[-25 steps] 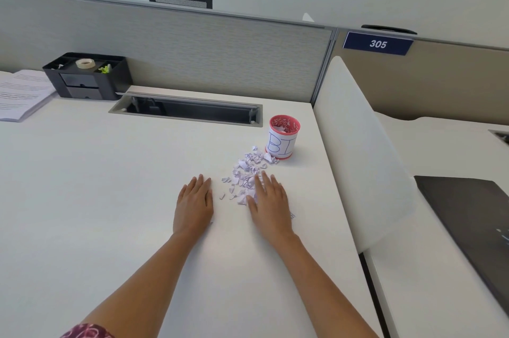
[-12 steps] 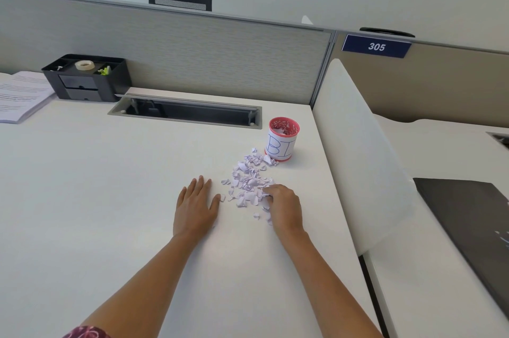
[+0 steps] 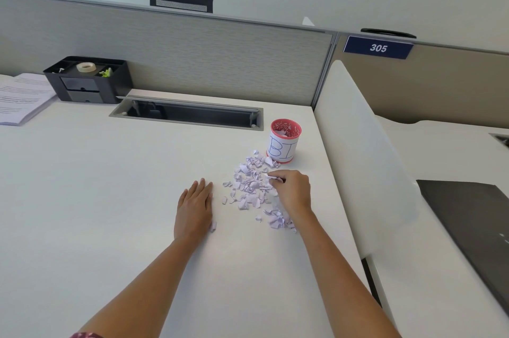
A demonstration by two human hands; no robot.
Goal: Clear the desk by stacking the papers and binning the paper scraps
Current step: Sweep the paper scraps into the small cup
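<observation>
My left hand (image 3: 194, 206): flat on desk (image 3: 96, 200), fingers straight, open room toward 9 o'clock.
My right hand (image 3: 292, 191): pinching paper scraps (image 3: 252, 186).
Bin (image 3: 285, 142): 12 o'clock of them, near the desk's right edge.
Papers (image 3: 19, 97): far 10 o'clock.

Forearms (image 3: 150, 282) bare — a maroon patterned sleeve (image 3: 86, 335) at left.

Left hand (image 3: 194, 209) flat, palm down; right hand (image 3: 293, 191) in a pinch.
</observation>
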